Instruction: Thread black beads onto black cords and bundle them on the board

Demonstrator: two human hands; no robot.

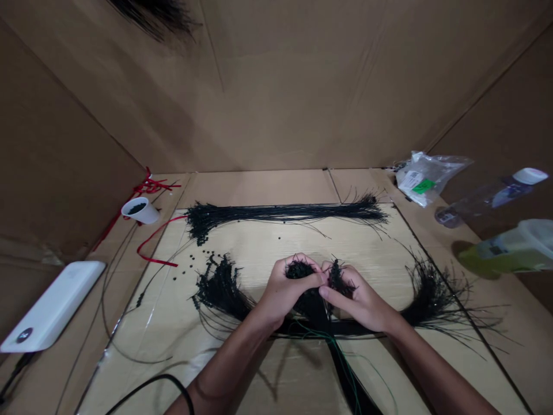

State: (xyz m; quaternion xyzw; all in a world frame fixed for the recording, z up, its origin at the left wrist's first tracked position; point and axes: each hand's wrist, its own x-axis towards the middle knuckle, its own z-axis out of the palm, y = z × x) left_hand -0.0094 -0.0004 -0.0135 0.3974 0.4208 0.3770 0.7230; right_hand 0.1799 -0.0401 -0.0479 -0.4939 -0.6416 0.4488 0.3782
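My left hand (283,294) is closed round the tufted, knotted end of a bundle of black strands (317,311). Close beside it, my right hand (363,297) holds a smaller tuft of black strands (339,276). Thumbs and fingertips of both hands nearly meet between the tufts; whatever is pinched there is too small to make out. From the hands the bundle runs down to the bottom edge, with thin green thread (345,360) along it. Under my hands a second black bundle (222,285) lies crosswise, its frayed ends spread to both sides.
Another black bundle (276,213) lies at the back of the board. Small black bits (190,266) and red ribbon (140,251) lie left, near a white cup (144,212) and a white power bank (54,305). A plastic bag (432,176) and two bottles (488,199) stand right. Cardboard walls (302,86) surround everything.
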